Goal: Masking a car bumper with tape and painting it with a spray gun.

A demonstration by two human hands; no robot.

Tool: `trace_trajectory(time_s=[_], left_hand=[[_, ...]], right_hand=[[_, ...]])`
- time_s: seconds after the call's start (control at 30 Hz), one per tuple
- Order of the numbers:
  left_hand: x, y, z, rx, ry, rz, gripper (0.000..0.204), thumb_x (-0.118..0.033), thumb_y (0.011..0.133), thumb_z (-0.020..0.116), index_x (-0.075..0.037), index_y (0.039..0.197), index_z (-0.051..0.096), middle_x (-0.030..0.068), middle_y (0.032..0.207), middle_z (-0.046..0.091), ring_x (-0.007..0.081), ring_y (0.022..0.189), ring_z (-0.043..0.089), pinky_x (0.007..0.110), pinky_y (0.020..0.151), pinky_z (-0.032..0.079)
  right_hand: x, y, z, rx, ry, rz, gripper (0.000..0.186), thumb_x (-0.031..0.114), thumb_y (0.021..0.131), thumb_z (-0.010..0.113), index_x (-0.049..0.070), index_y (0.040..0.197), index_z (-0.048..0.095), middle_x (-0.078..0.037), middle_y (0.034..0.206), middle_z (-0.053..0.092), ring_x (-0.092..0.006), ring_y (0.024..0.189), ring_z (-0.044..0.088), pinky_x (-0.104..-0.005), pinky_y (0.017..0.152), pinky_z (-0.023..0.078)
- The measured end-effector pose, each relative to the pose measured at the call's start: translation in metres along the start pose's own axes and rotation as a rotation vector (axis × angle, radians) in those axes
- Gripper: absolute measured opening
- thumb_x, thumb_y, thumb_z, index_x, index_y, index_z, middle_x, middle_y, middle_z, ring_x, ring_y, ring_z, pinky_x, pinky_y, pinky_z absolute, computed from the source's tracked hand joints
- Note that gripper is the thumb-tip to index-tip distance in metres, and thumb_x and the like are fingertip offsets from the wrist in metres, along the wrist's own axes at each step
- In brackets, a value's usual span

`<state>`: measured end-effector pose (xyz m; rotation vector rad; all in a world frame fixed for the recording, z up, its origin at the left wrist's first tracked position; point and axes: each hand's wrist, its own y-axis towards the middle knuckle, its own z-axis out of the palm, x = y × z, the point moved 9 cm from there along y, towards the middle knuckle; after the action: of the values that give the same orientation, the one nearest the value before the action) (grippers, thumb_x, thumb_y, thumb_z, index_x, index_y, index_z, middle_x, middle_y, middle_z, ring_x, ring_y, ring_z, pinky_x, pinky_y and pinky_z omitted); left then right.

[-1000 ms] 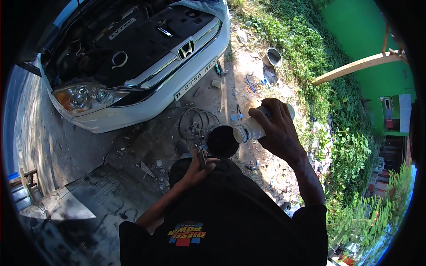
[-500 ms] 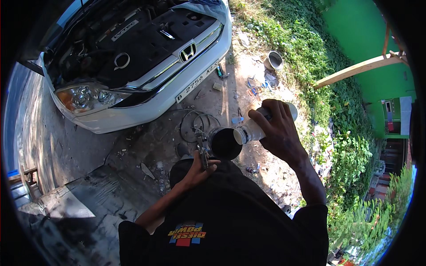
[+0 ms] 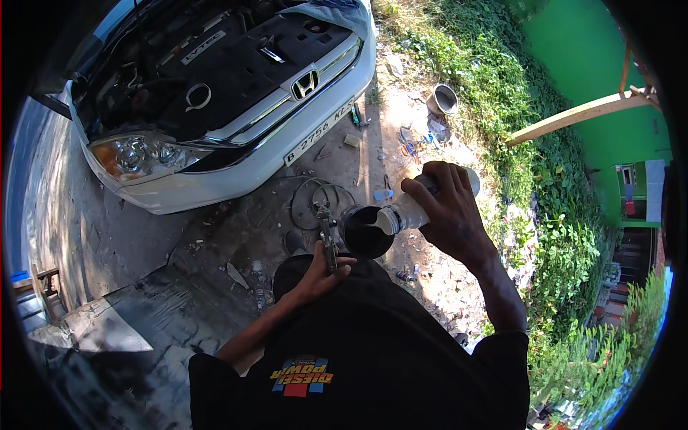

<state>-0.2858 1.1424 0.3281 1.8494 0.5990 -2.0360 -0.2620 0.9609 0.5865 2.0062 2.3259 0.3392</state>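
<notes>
My left hand (image 3: 320,276) is closed round the handle of a metal spray gun (image 3: 327,240), low in front of my body. Attached at the gun's right side is a round cup with a dark inside (image 3: 367,245), its open mouth facing up. My right hand (image 3: 453,208) grips a translucent plastic bottle (image 3: 407,215) tipped on its side. The bottle's mouth hangs over the cup's right rim, and a pale greyish liquid (image 3: 378,222) runs from it into the cup. How full the cup is cannot be made out.
A white car (image 3: 215,183) with its hood raised stands ahead to the left. A dark hose (image 3: 294,204) coils on the ground beyond the gun. A bucket (image 3: 443,99), a sponge-like block (image 3: 352,140) and litter lie about. Green plants (image 3: 552,193) and a wooden beam (image 3: 573,118) are at right.
Pale liquid now shows at the bottle's mouth, running into the cup, where none showed before. Both hands stay nearly in place.
</notes>
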Motion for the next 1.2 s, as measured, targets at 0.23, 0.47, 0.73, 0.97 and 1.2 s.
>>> trace_trajectory(time_s=[0.23, 0.47, 0.73, 0.97, 1.2], left_hand=[[0.005, 0.001, -0.002, -0.022, -0.113, -0.052, 0.047, -0.018, 0.101, 0.062, 0.002, 0.124, 0.027, 0.0122, 0.111, 0.036, 0.032, 0.123, 0.065, 0.04, 0.097, 0.05], [0.008, 0.002, -0.003, 0.035, 0.218, 0.05, 0.048, -0.016, 0.098, 0.063, 0.003, 0.127, 0.029, 0.0131, 0.114, 0.034, 0.0338, 0.123, 0.065, 0.042, 0.099, 0.05], [0.006, 0.002, -0.006, 0.02, 0.027, -0.02, 0.048, -0.013, 0.097, 0.064, 0.002, 0.125, 0.028, 0.0128, 0.113, 0.035, 0.0328, 0.121, 0.067, 0.04, 0.097, 0.052], [0.0, 0.003, -0.005, 0.045, 0.05, -0.014, 0.048, -0.014, 0.098, 0.064, 0.002, 0.123, 0.026, 0.0123, 0.112, 0.036, 0.0326, 0.12, 0.067, 0.039, 0.096, 0.053], [-0.002, 0.001, -0.006, 0.041, 0.028, 0.001, 0.045, -0.014, 0.099, 0.064, 0.001, 0.12, 0.026, 0.0114, 0.11, 0.037, 0.0324, 0.119, 0.068, 0.038, 0.094, 0.053]], right_hand=[[0.0, 0.0, 0.001, -0.007, 0.05, 0.025, 0.064, 0.002, 0.062, 0.083, 0.014, 0.122, 0.064, -0.016, 0.115, 0.054, -0.0353, 0.11, 0.057, -0.0488, 0.092, 0.046], [0.0, -0.007, 0.006, -0.014, 0.085, 0.101, 0.061, 0.011, 0.064, 0.089, 0.017, 0.12, 0.064, -0.015, 0.118, 0.054, -0.0384, 0.111, 0.056, -0.0497, 0.094, 0.047], [0.001, -0.008, 0.003, -0.001, -0.009, 0.07, 0.061, -0.001, 0.065, 0.077, 0.015, 0.122, 0.064, -0.015, 0.113, 0.054, -0.0335, 0.11, 0.056, -0.05, 0.094, 0.044], [0.001, -0.008, -0.002, -0.028, -0.038, 0.069, 0.055, -0.004, 0.069, 0.071, 0.014, 0.121, 0.064, -0.015, 0.111, 0.054, -0.0327, 0.108, 0.057, -0.0496, 0.094, 0.044], [0.004, -0.006, -0.002, -0.029, -0.044, 0.072, 0.054, -0.005, 0.07, 0.071, 0.013, 0.12, 0.065, -0.015, 0.11, 0.054, -0.032, 0.108, 0.057, -0.0486, 0.094, 0.044]])
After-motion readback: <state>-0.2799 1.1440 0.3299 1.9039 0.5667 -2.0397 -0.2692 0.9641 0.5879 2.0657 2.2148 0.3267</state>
